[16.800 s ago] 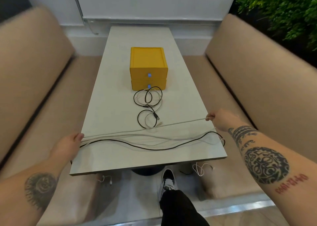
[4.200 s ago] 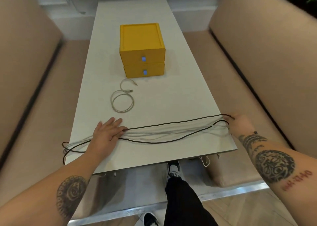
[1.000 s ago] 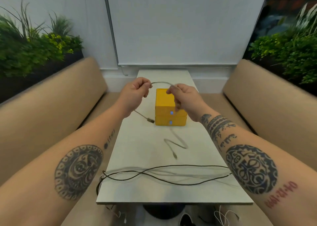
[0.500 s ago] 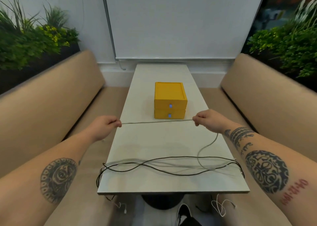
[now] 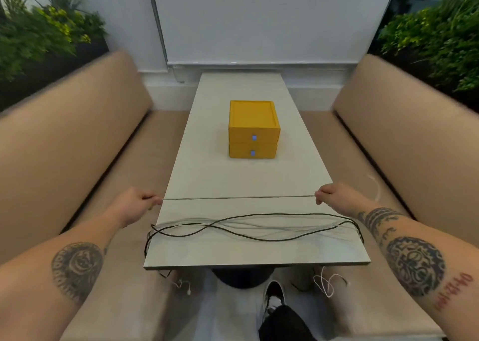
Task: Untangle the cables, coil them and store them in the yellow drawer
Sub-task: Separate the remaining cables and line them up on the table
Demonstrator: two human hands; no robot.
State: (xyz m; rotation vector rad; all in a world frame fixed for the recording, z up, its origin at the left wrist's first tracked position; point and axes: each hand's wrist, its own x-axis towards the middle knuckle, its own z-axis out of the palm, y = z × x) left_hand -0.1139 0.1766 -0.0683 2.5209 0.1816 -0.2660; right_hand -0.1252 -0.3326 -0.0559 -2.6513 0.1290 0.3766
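My left fingers (image 5: 151, 200) and right fingers (image 5: 320, 198) pinch the grey cable (image 5: 238, 198) ends, stretching it straight mid-frame to check for knots.

2 tan benches (image 5: 77, 138) flank a long pale table (image 5: 207, 175); white wall panel (image 5: 259, 17) behind, green plants (image 5: 39, 37) in both corners.

Your left hand (image 5: 138, 204) and right hand (image 5: 335, 198) are held wide apart at the same height. Each has its fingers curled and pinches the pale cable (image 5: 238, 198), which is stretched straight between them. Your bare, tattooed forearms reach forward and angle slightly inward.
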